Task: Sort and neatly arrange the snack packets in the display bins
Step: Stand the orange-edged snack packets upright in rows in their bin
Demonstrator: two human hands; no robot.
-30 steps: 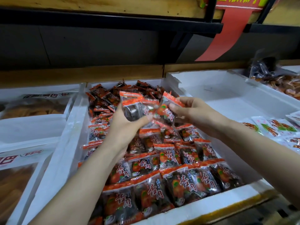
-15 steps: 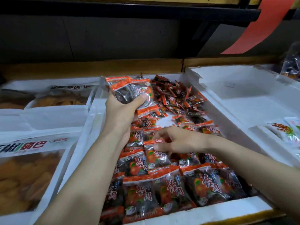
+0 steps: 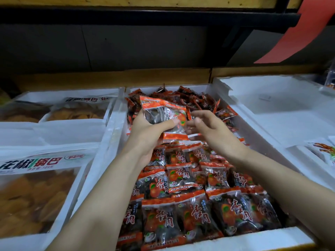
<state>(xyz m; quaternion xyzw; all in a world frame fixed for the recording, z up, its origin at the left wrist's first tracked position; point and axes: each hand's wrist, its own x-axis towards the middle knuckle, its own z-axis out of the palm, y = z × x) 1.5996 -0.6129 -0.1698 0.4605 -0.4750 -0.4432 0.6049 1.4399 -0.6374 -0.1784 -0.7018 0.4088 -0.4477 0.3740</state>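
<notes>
foam bin [image 3: 226,240] | front packet rows [image 3: 195,205] lined up, roughly half done | rear heap [image 3: 195,100] unsorted | left hand [image 3: 146,133] grips packet stack [image 3: 163,115] | right hand [image 3: 208,129] fingers loose, empty

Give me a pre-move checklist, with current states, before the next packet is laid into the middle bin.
1. Left hand has a firm grip on the packet stack: ok, thumb across the front.
2. Right hand is free to take a packet: ok, fingers loosely curled beside the stack, apparently empty.
3. Front rows lie flat with labels up: ok.
4. Back pile is sorted: not ok, jumbled.
5. There is an open spot in the middle bin for the next packet: cannot tell, the hands cover the rows' far end.
6. Number of packets in the stack: cannot tell.
</notes>
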